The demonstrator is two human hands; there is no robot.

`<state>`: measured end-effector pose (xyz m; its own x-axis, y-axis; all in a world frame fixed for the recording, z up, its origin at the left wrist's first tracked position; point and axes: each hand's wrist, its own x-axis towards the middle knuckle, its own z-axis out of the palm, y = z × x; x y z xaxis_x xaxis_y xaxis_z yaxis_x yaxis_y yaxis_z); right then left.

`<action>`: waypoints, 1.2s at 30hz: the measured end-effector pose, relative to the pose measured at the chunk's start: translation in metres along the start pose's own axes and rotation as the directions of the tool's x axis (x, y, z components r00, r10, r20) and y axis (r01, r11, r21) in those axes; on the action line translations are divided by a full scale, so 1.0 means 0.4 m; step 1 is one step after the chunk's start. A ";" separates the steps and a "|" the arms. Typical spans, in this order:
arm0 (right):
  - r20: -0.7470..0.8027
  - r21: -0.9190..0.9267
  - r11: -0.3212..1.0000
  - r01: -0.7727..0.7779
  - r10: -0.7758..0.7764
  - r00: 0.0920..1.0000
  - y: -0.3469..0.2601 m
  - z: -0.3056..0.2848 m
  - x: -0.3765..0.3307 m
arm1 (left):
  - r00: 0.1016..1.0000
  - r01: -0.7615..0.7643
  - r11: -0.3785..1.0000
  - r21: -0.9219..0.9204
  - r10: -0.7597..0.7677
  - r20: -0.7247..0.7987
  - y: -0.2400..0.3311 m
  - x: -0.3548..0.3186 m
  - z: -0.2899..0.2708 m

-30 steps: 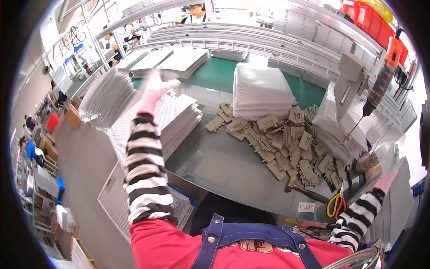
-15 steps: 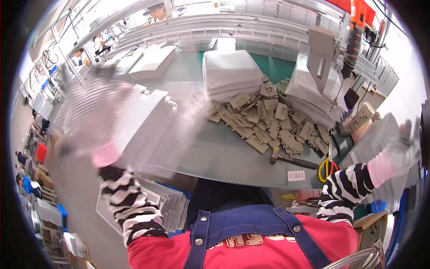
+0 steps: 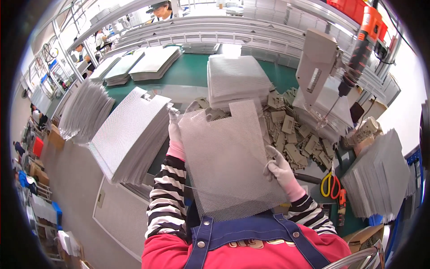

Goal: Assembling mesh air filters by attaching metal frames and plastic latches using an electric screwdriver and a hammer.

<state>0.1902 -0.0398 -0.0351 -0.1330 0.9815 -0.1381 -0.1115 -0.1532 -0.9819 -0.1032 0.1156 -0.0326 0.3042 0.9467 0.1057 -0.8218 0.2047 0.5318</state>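
Observation:
A grey metal mesh sheet (image 3: 224, 157), with a notch in its far edge, is held tilted in front of my body. My left hand (image 3: 174, 125), in a pale glove, grips it by the upper left edge; the sheet partly covers its fingers. At the right edge, lower down, my gloved right hand (image 3: 280, 169) has its fingers bent and closed on the same sheet. Close to my left forearm lies a thick stack of similar mesh sheets (image 3: 130, 130). Behind the held sheet, a heap of grey-beige plastic parts (image 3: 286, 127) is partly covered.
Piles of thin sheets (image 3: 237, 78) stand along the back of the green table. A power screwdriver (image 3: 358, 54) hangs over the right side. Yellow-and-red-handled scissors (image 3: 330, 184), a second screwdriver (image 3: 342, 204) and a leaning sheet stack (image 3: 378, 175) are at right. A co-worker (image 3: 161, 11) is beyond the rack.
My left hand has come in from the far left, where it was blurred by a sheet. My right hand has moved inward from the right-hand stack and closed on the mesh sheet.

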 end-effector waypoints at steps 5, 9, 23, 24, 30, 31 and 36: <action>-0.045 0.024 0.998 -0.066 0.067 0.997 0.067 -0.018 0.036 | 0.997 0.070 0.997 -0.023 -0.071 -0.031 -0.011 0.012 -0.013; -0.094 0.027 0.999 -0.041 0.043 0.995 0.077 -0.007 0.059 | 0.994 0.087 0.994 -0.071 -0.091 -0.055 -0.012 0.023 -0.022; 0.113 -0.957 0.076 0.278 -0.789 0.605 -0.122 -0.106 0.381 | 0.991 0.018 1.000 -0.026 -0.021 -0.135 -0.038 0.004 -0.187; 0.100 -0.968 0.075 0.238 -0.759 0.644 -0.152 -0.132 0.466 | 0.987 0.048 0.998 -0.041 -0.053 -0.149 -0.062 0.007 -0.182; -0.461 -0.883 0.213 -0.418 -0.231 0.857 -0.274 -0.104 0.735 | 0.957 0.084 0.982 -0.172 -0.128 -0.262 -0.110 -0.019 -0.140; -0.526 -0.844 0.182 -0.504 -0.104 0.844 -0.279 -0.085 0.748 | 0.956 0.103 0.969 -0.223 -0.159 -0.248 -0.104 -0.028 -0.130; -0.307 -0.946 0.100 -0.310 -0.588 0.748 -0.316 -0.125 0.783 | 0.950 0.120 0.969 -0.217 -0.175 -0.257 -0.101 -0.014 -0.110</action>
<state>0.2120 0.2928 0.0392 0.2687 0.8598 0.4342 0.9613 -0.2104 -0.1781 -0.0929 0.1131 -0.0915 0.3091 0.9278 -0.2091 -0.8640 0.3658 0.3459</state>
